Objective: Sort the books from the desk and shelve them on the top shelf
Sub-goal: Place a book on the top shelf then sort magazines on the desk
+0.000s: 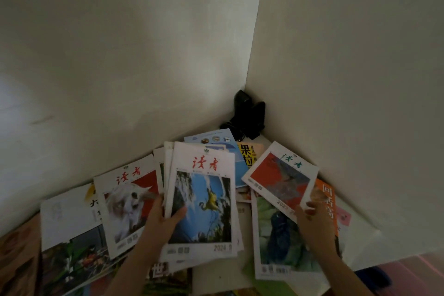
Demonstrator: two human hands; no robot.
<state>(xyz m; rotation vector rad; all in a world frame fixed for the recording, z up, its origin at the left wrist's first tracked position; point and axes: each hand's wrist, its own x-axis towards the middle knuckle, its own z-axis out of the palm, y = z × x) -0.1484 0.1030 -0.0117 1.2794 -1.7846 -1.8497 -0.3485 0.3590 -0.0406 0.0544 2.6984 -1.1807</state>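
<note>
While thumb atop, L fingers (157, 202) under mag stack (204, 199).

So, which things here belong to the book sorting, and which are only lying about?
For the job:
- magazine stack held in left hand
- red-cover magazine pinched by right hand
- white-dog magazine
- peacock magazine
- orange book

Lying about:
- black device in the corner

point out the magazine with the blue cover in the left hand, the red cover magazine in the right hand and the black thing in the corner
blue cover magazine (204, 206), head view, on its cover picture
red cover magazine (280, 179), head view, on its red cover art
black object (248, 115), head view, on its dark body
</note>
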